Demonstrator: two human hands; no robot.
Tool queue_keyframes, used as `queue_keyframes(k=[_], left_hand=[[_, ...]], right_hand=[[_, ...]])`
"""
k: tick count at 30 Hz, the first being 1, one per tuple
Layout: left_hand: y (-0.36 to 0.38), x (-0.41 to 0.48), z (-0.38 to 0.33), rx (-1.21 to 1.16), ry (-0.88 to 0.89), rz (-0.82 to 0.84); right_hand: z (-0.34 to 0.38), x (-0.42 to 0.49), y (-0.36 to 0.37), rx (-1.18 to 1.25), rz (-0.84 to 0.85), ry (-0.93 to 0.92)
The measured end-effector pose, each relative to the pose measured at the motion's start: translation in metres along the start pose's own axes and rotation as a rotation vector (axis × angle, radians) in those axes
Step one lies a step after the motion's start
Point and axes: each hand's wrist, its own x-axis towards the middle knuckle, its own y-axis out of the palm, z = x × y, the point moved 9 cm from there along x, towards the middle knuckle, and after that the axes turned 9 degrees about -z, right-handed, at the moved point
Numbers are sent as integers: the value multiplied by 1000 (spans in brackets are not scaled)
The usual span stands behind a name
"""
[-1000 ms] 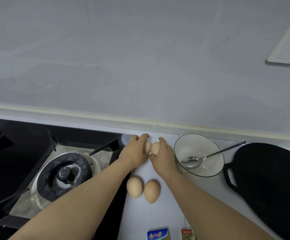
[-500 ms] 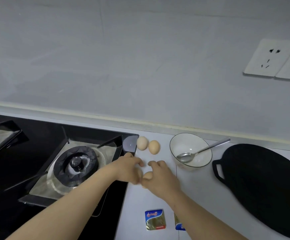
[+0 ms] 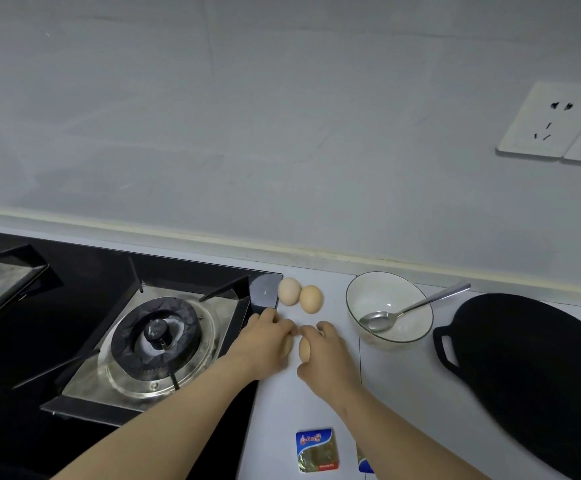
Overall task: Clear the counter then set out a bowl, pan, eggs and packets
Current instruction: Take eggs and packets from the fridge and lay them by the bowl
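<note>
A grey wall with a white socket plate [image 3: 552,121] backs a pale table [image 3: 403,410] beside a black gas hob [image 3: 150,337]; two eggs [image 3: 300,294], one pale and one tan, lie touching near the hob's corner; the left hand [image 3: 264,344] is curled palm-down, but whether it holds anything cannot be told; the right hand [image 3: 327,355] is cupped round a tan egg [image 3: 304,348] on the table; a clear glass bowl [image 3: 389,306] holds a metal spoon [image 3: 406,311]; a black pan [image 3: 531,368] lies at the right; a blue and gold foil packet [image 3: 316,449] sits near the front edge, a second packet [image 3: 364,463] partly hidden under the right forearm.
</note>
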Motion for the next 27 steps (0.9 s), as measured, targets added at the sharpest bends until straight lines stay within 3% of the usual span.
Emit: queue_keyframes(k=[14, 21, 23, 27], left_hand=[[-3, 14, 3, -29, -11, -115], [-32, -22, -13, -88, -19, -333], [-29, -36, -25, -99, 21, -295], [3, -64, -51, -92, 148, -67]], right_hand=[[-4, 12, -6, -1, -62, -30], [-9, -24, -30, -9, -143, -81], [-15, -39, -35, -6, -146, -85], [-41, -70, -42, -17, -129, -28]])
